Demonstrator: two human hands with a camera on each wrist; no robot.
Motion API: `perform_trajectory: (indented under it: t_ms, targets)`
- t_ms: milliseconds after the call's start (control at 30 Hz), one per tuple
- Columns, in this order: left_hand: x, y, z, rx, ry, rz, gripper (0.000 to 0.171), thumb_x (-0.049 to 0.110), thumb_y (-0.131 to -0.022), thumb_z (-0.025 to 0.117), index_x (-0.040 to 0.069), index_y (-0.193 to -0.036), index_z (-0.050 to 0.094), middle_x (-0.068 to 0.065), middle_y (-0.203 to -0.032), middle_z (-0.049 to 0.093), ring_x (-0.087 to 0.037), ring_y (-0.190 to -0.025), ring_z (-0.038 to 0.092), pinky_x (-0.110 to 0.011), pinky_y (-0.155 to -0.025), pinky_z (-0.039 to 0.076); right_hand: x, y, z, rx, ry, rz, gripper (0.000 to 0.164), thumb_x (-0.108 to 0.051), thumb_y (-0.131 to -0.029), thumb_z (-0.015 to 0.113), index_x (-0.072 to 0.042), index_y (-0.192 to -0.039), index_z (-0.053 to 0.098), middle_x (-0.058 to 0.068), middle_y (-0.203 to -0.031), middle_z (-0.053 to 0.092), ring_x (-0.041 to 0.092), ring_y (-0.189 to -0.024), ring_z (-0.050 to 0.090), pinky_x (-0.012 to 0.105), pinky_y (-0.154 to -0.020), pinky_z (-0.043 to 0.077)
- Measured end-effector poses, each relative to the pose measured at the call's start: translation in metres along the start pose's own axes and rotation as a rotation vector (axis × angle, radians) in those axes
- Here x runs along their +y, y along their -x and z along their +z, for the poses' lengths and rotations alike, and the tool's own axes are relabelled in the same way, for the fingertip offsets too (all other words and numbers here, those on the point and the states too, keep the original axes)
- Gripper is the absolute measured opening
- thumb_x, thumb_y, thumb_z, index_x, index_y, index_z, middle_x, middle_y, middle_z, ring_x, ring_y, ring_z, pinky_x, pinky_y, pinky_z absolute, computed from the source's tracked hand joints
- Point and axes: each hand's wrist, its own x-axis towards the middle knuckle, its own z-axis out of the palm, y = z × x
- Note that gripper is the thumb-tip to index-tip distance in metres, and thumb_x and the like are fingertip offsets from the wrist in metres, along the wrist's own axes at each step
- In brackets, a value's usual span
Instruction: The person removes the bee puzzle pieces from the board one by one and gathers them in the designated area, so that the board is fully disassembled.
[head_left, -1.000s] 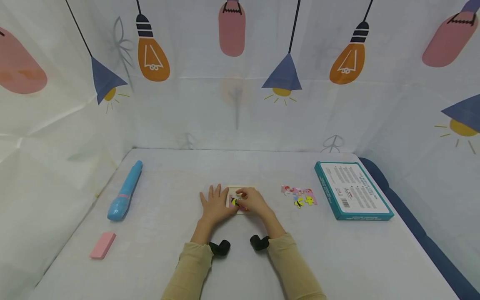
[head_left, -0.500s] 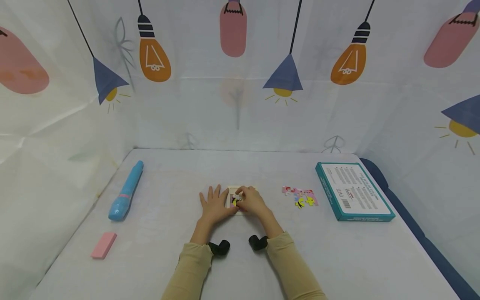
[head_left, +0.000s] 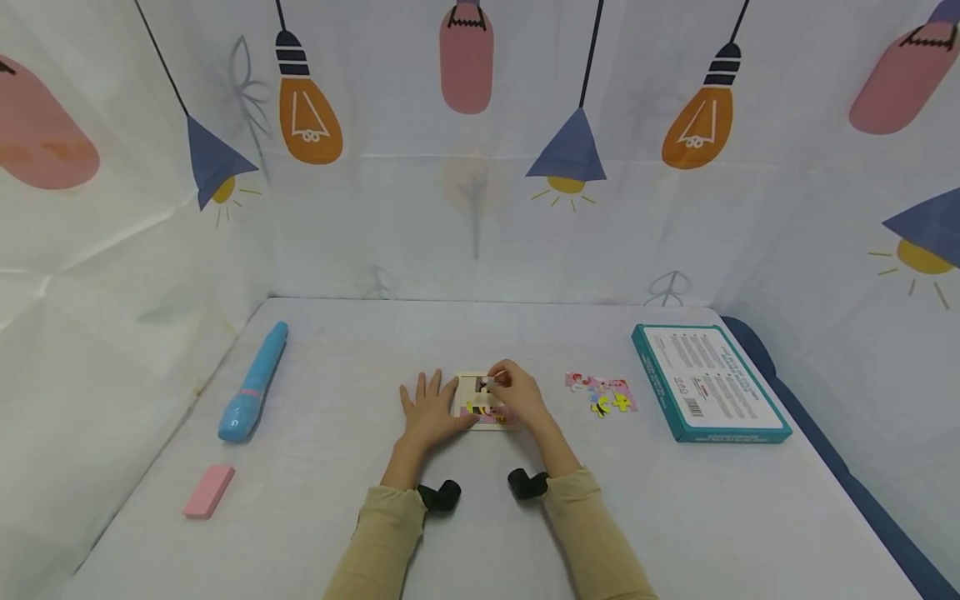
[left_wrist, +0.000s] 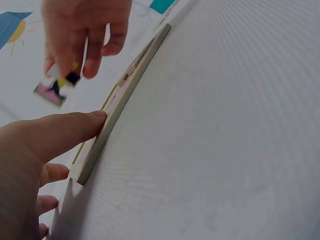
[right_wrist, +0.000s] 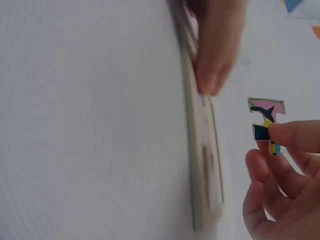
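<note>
In the head view, a small wooden puzzle board (head_left: 468,377) with a raised rim lies mid-table. Joined pieces with a pink and yellow picture (head_left: 482,410) fill its near part. My left hand (head_left: 431,412) is spread flat at the board's left side, its thumb (left_wrist: 80,125) resting on the rim in the left wrist view. My right hand (head_left: 519,396) is over the board's right part. Between thumb and fingers it pinches a puzzle piece (right_wrist: 261,119) printed pink, black and yellow, held up clear of the board in the right wrist view.
Several loose puzzle pieces (head_left: 603,393) lie right of the board. Farther right is a teal-edged box (head_left: 712,379) with a printed white face. A blue microphone-shaped object (head_left: 253,383) and a pink block (head_left: 208,492) are on the left.
My right hand has lifted off the near part of the board and shifted up and right, a piece now pinched in its fingers. The left hand has stayed in place.
</note>
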Motion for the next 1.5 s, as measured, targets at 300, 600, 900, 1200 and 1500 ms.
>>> perform_trajectory:
  t_ms: [300, 600, 900, 1200, 1500]
  targets:
    - [-0.001, 0.000, 0.001, -0.013, 0.005, -0.010, 0.081, 0.056, -0.075, 0.063, 0.014, -0.141, 0.040, -0.017, -0.150, 0.024, -0.041, -0.139, 0.009, -0.065, -0.103, -0.005, 0.021, 0.000, -0.040, 0.038, -0.146, 0.202, 0.020, -0.005, -0.086, 0.059, -0.001, -0.105, 0.056, 0.014, -0.093, 0.058, 0.025, -0.083, 0.060, 0.033, -0.067, 0.047]
    - [-0.001, -0.001, 0.001, -0.017, 0.012, 0.003, 0.081, 0.057, -0.076, 0.062, 0.014, -0.141, 0.039, -0.017, -0.150, 0.023, -0.041, -0.139, 0.008, -0.065, -0.103, -0.006, 0.041, 0.008, -0.072, 0.000, -0.051, 0.378, 0.026, -0.005, -0.084, 0.060, 0.001, -0.110, 0.056, 0.017, -0.099, 0.059, 0.018, -0.076, 0.056, 0.025, -0.063, 0.045]
    - [-0.003, 0.000, 0.002, -0.017, 0.005, 0.009, 0.082, 0.057, -0.075, 0.063, 0.014, -0.141, 0.040, -0.018, -0.150, 0.024, -0.042, -0.138, 0.009, -0.066, -0.102, -0.005, 0.055, 0.019, -0.091, -0.035, 0.053, 0.479, 0.021, -0.002, -0.085, 0.054, 0.002, -0.105, 0.054, 0.016, -0.096, 0.054, 0.019, -0.072, 0.049, 0.023, -0.060, 0.040]
    - [-0.004, 0.000, 0.003, -0.011, 0.009, 0.020, 0.082, 0.058, -0.076, 0.062, 0.013, -0.141, 0.040, -0.018, -0.149, 0.025, -0.042, -0.138, 0.010, -0.066, -0.102, -0.004, 0.060, 0.025, -0.102, 0.049, 0.146, 0.467, 0.025, 0.000, -0.082, 0.054, 0.007, -0.105, 0.058, 0.019, -0.096, 0.057, 0.017, -0.066, 0.050, 0.021, -0.054, 0.040]
    - [-0.004, 0.000, 0.003, -0.002, 0.003, 0.022, 0.082, 0.058, -0.075, 0.062, 0.013, -0.141, 0.040, -0.018, -0.149, 0.025, -0.042, -0.138, 0.010, -0.066, -0.102, -0.004, 0.062, 0.028, -0.104, 0.074, 0.161, 0.431, 0.028, -0.002, -0.079, 0.056, 0.008, -0.106, 0.058, 0.019, -0.095, 0.058, 0.019, -0.068, 0.050, 0.022, -0.054, 0.038]
